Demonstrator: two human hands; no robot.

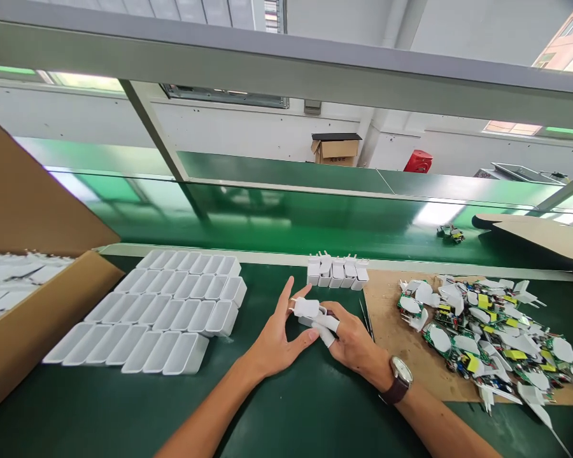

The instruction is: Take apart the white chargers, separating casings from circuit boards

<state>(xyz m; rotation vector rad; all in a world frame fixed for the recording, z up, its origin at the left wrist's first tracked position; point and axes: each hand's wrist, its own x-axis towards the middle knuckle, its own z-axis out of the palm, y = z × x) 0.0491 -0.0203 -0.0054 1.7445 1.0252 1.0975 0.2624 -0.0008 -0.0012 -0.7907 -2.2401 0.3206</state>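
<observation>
In the middle of the head view, my right hand is closed on a white plug adapter with small prongs pointing left. White covers sit on some of its fingertips. My left hand is just left of the adapter, its thumb and fingers spread apart. Whether its hidden fingers touch the adapter's underside I cannot tell. Behind my hands stands a small group of white adapters with prongs up. To the left lie rows of white, open-topped plastic housings.
A brown cardboard sheet on the right bears a heap of green circuit boards with white pieces. Dark tweezers lie along its left edge. An open carton of white parts stands far left. Behind runs a green belt.
</observation>
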